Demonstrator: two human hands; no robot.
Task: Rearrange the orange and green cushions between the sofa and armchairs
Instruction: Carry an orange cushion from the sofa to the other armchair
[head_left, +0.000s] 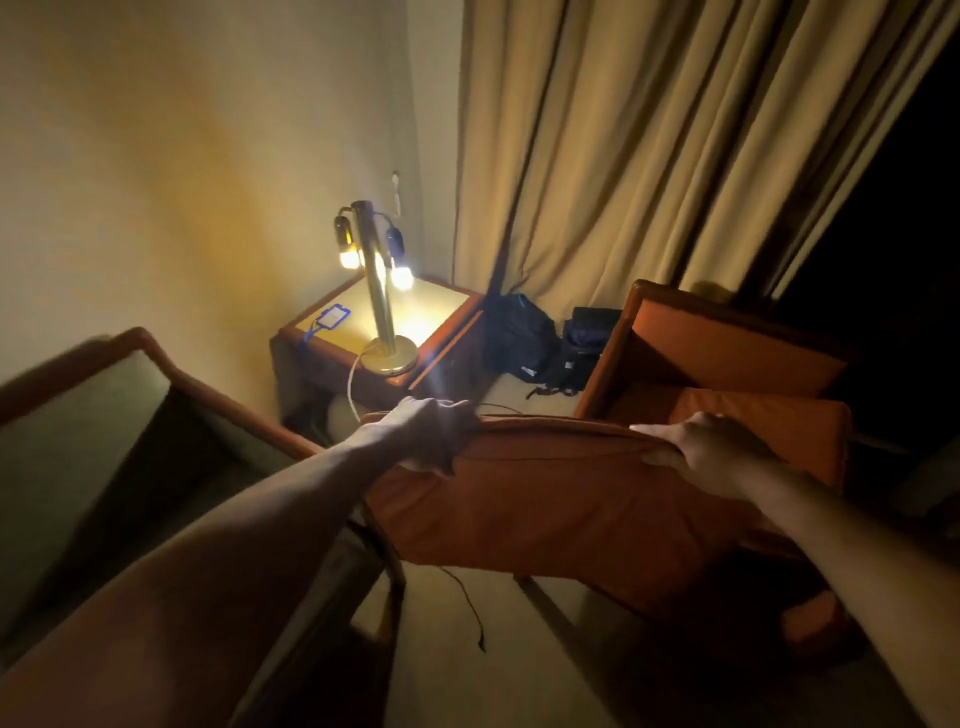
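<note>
A large orange cushion (550, 504) hangs in the air in front of me, held upright by its top edge. My left hand (431, 434) grips its top left corner and my right hand (701, 447) grips the top edge near the right corner. Behind it on the right stands an orange armchair (727, 338) with an orange back cushion and another orange cushion (779, 421) on its seat. On the left is a wooden-framed seat with a green cushion (78, 431) against its back.
A wooden side table (332, 332) between the seats carries a lit brass lamp (379, 291) and a blue tag. Two dark bags (545, 343) lie on the floor by the beige curtain (649, 145). A cord trails over the floor below the cushion.
</note>
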